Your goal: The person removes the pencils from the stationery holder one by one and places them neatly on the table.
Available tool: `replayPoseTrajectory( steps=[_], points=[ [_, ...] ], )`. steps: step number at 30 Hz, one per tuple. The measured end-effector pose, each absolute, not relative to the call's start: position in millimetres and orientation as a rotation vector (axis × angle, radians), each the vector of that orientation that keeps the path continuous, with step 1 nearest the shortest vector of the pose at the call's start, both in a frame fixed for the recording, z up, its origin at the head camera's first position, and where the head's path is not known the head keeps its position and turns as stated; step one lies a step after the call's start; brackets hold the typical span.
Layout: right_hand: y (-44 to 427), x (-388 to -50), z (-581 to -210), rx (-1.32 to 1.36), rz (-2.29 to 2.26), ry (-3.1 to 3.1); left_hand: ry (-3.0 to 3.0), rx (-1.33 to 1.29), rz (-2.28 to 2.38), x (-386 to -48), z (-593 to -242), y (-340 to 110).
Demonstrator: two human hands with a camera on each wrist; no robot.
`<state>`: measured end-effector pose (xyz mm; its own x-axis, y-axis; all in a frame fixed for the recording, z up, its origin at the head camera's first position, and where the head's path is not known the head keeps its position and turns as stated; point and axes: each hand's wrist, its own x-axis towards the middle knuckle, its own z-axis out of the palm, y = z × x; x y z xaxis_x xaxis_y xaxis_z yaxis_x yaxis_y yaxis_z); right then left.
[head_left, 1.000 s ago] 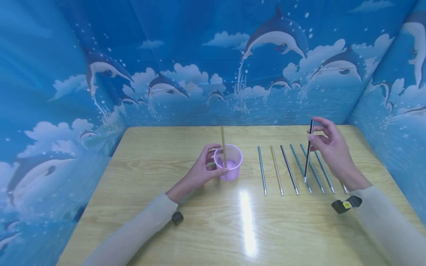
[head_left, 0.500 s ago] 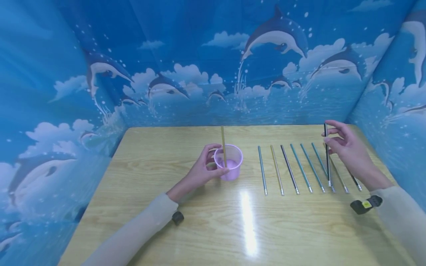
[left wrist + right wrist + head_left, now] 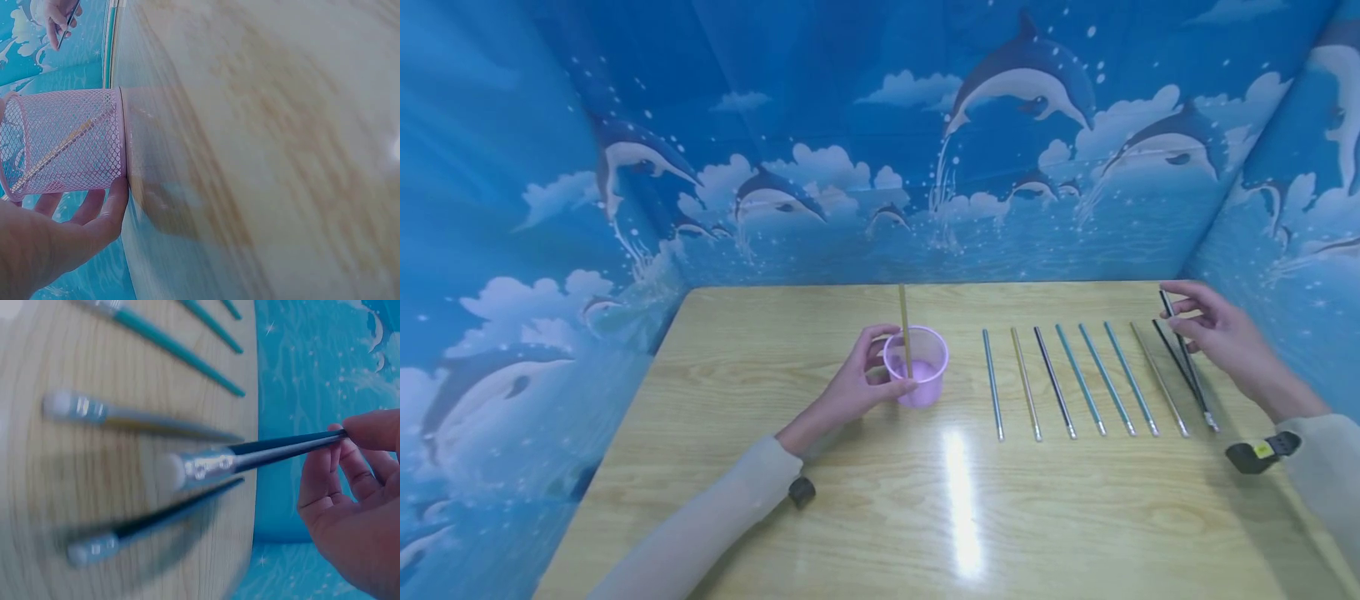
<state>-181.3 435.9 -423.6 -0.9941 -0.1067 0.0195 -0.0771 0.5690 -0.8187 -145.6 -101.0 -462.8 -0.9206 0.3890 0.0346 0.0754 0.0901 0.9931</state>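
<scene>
A pink mesh pencil cup (image 3: 928,392) stands on the wooden table, and my left hand (image 3: 850,379) grips its side with curled fingers. Inside the cup leans a yellow pencil (image 3: 905,333), its top above the rim. At the right end of a row of pencils, my right hand (image 3: 1228,333) pinches a black pencil (image 3: 275,456) near its upper end. That pencil slants, with its white eraser end low. Beneath and beside it lies another black pencil (image 3: 156,519); the head view does not show whether they touch. A yellow pencil (image 3: 1159,379) lies just left of them.
Leftward the row continues with three teal pencils (image 3: 1107,381), a black pencil (image 3: 1054,381), a yellow pencil (image 3: 1026,383) and a teal pencil (image 3: 992,383), erasers toward me. Dolphin-print cloth (image 3: 865,167) encloses the table (image 3: 760,333) at the back and sides.
My right hand has carried the black pencil rightward across the row to its right end, a little lower. My left hand and the pencil cup have stayed put.
</scene>
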Motion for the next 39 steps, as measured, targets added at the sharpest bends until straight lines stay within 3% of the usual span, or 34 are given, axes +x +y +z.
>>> replayPoseTrajectory(
  steps=[18,39],
  points=[
    [485.3,-200.3,-439.7,-0.063,-1.053,2.799,2.132,0.455,1.922,-145.4,-463.6,-100.1],
    [496.5,-210.6,-458.0,-0.17,-0.832,2.73,2.138,0.449,1.921,-144.6,-462.5,-101.0]
  ],
)
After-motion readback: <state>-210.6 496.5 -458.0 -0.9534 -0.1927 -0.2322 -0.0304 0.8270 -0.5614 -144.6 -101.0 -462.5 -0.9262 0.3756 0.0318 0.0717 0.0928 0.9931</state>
